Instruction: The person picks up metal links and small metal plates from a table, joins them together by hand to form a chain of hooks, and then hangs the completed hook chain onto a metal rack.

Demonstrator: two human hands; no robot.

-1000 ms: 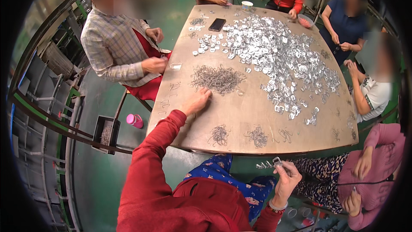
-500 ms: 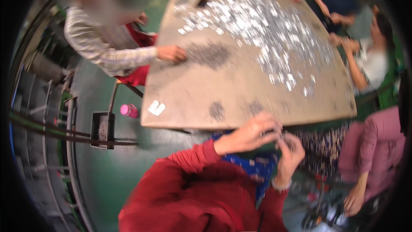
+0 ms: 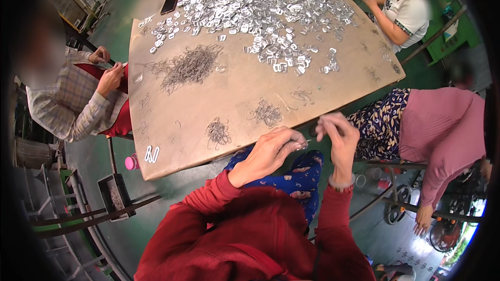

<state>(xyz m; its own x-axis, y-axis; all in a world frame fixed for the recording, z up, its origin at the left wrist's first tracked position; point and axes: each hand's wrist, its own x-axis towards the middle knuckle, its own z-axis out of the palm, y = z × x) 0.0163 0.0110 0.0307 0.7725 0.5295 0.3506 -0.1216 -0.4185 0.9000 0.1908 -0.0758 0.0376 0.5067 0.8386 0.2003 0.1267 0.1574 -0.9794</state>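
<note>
Over my lap, just off the table's near edge, my left hand (image 3: pixel 275 149) is closed in a pinch. A small thin metal piece (image 3: pixel 309 141) sticks out at its fingertips; its exact kind is too small to make out. My right hand (image 3: pixel 339 134) is raised a little to the right, apart from the left, its fingers bent and blurred by motion. Whether it holds anything does not show. Nearest to my hands on the table are two small heaps of thin bent wire pieces, one heap (image 3: pixel 266 113) beside my left hand and another heap (image 3: pixel 217 132) further left.
The brown table (image 3: pixel 198 104) carries a large spread of shiny metal buckles (image 3: pixel 224 8), a bigger wire heap (image 3: pixel 191 66), a phone (image 3: pixel 170 3) and two white pieces (image 3: pixel 151 154) at the corner. Co-workers sit left and right. A black bin (image 3: pixel 115 195) stands on the floor.
My hands, close together before, are now apart. The view has shifted, with the table lying further left. The left co-worker's hand has come back from the big wire heap.
</note>
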